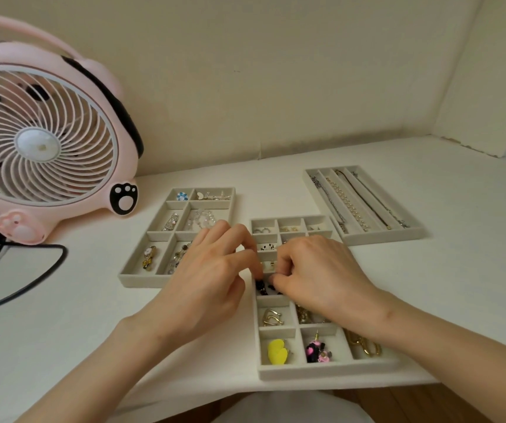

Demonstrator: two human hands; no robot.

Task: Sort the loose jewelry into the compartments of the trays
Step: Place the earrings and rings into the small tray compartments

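1. Both hands meet over the middle tray (322, 372). The left hand (215, 270) and right hand (315, 270) have their fingers curled and their tips close together.
2. Between the tips sits a small dark piece (264, 287), in a compartment on the tray's left side. Both hands appear to pinch it, though the fingers hide the grip.
3. In the tray's near row lie a yellow heart (277, 351) on the left, a pink-and-black piece (317, 351) in the middle and a gold chain (364, 343) on the right, partly under the right forearm.
4. Gold earrings (273, 317) lie in the compartment just beyond the yellow heart.
5. The left tray (141, 280) stands just beside the left hand. It holds clear and silver pieces, with a blue flower (181, 196) in its far left compartment.
6. The far tray (383, 236), to the right, has long slots. A pearl string (348, 206) lies in one, and chains lie in the others.
7. All three trays stand on the white table (62, 331).
8. A pink fan (41, 132) stands at the far left, with a black cable (31, 279) looping in front of it.
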